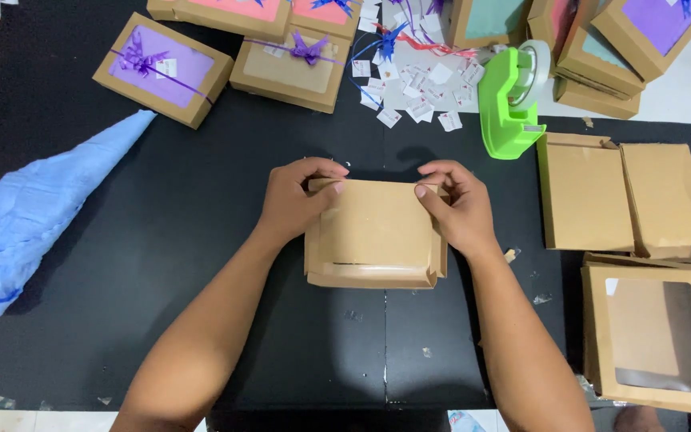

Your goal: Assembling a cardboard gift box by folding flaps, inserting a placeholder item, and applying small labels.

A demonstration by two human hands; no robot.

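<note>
Both hands' fingers pinch kraft box [373, 236] far edge | windowed box [653, 336] empty

Bright overhead light, soft shadows, sharp

Two hands [297, 200], one green tape dispenser [509, 100], one blue cloth [33, 208], two flat boxes [581, 192] at right

You have a brown cardboard box [376, 236] lying flat on the black table, just below the middle of the frame. It is plain kraft-coloured, roughly square, and shallow, with folded edges showing along its lower and right sides. Its upper edge sits under your fingers: your left hand [296, 200] grips the upper left corner, your right hand [459, 204] the upper right corner.
</note>
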